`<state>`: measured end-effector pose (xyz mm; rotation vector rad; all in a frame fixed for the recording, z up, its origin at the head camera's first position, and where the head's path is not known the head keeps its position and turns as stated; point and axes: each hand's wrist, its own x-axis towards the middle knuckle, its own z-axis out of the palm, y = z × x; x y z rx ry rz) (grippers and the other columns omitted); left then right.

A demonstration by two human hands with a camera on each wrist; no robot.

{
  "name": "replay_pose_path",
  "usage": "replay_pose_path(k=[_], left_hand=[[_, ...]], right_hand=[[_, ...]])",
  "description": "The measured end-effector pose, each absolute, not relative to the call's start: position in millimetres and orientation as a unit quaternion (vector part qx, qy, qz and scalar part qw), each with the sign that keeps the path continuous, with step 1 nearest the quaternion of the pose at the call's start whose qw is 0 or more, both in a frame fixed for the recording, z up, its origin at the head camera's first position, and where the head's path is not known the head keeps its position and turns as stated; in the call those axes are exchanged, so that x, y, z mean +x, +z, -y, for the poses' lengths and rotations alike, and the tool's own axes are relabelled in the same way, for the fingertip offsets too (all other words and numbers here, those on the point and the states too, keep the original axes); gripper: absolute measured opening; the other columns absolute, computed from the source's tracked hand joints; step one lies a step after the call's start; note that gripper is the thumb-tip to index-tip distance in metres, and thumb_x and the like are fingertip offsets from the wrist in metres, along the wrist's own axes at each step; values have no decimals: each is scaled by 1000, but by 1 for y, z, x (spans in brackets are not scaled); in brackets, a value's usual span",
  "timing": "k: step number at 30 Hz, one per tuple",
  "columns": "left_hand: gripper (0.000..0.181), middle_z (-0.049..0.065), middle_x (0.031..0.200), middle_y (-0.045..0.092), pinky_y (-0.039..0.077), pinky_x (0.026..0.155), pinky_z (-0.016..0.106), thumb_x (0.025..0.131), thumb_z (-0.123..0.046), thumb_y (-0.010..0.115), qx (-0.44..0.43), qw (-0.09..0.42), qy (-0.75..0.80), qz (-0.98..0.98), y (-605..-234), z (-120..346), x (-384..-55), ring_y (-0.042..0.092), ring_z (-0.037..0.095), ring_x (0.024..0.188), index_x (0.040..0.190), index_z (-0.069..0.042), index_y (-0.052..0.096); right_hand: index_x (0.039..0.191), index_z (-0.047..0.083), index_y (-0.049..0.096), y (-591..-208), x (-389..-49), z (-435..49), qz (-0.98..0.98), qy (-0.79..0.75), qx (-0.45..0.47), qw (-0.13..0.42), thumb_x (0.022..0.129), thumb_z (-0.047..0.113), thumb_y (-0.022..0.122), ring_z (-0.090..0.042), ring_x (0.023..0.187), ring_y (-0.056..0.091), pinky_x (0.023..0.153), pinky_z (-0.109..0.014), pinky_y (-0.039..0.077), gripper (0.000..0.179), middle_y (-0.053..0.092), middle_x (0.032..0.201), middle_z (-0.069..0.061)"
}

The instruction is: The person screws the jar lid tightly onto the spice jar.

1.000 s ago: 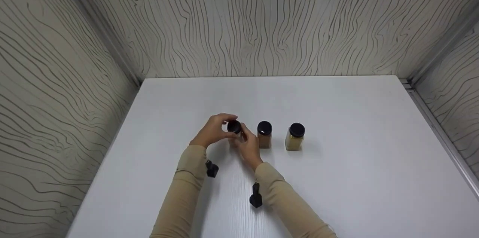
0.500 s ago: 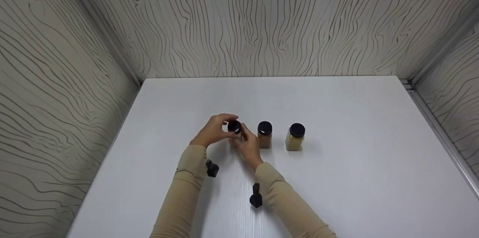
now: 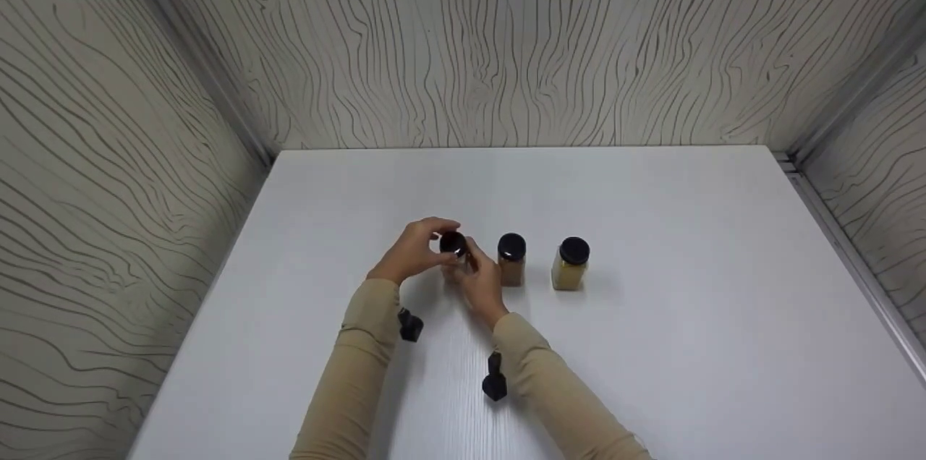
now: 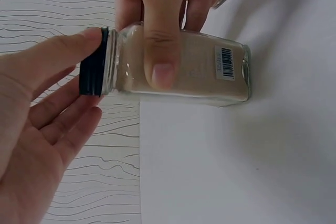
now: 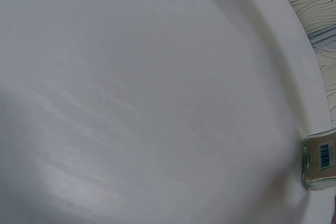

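Note:
Both hands are on one square glass spice jar holding beige powder, the leftmost of the three jars. My left hand pinches its black screw lid between thumb and fingers. Lower down, my right hand grips the glass body, with its thumb along the side in the left wrist view. The lid sits on the neck, and some glass thread shows beneath it. In the right wrist view only the jar's base end with a barcode label shows at the right edge; the right hand is out of that picture.
Just right of the right hand stands a jar of brown powder with a black lid. Further right is a jar of yellowish powder, also lidded. All are on a white table, with wood-grain panels behind and at the sides.
A small bright glint now shows on the held jar's lid. Both hands and all the jars keep their places.

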<state>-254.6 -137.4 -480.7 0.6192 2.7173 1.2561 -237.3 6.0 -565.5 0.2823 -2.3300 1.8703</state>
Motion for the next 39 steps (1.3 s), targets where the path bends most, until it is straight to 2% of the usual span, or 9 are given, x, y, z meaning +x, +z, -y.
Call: replay_pose_path(k=[11,20,25,33,39], left_hand=[[49,21,123,64,52,101,48,80,-6,76,208,33,403,-891,-481,138,-254,60,34,113,125,3,60],[49,22,127,62,51,102,48,80,-3,75,211,38,400,-891,-481,137,-255,59,34,117,127,2,59],[50,19,126,63,52,102,46,80,-5,76,204,35,395,-895,-482,137,-254,60,32,116,127,1,59],[51,23,128,61,50,103,49,80,-3,75,215,35,403,-889,-482,137,-252,58,35,119,127,3,58],[49,21,121,63,52,99,48,79,-5,77,216,17,395,-893,-483,137,-252,60,34,113,124,3,60]], right_hand=[[135,-10,49,-566,-237,-6,778,617,93,71,81,-7,66,-41,127,53,107,-47,47,56,54,136,-30],[135,-13,46,-566,-237,-7,781,612,101,75,81,-11,63,-45,130,49,110,-49,44,56,49,138,-32],[136,-13,44,-565,-236,-7,775,622,96,60,82,-8,65,-44,132,47,111,-49,43,58,47,141,-31],[138,-14,40,-567,-237,-7,776,620,100,53,86,-5,63,-44,134,45,112,-47,41,58,44,143,-33],[137,-13,44,-566,-236,-6,776,618,105,65,85,-5,64,-43,132,48,111,-48,43,57,48,140,-31]])
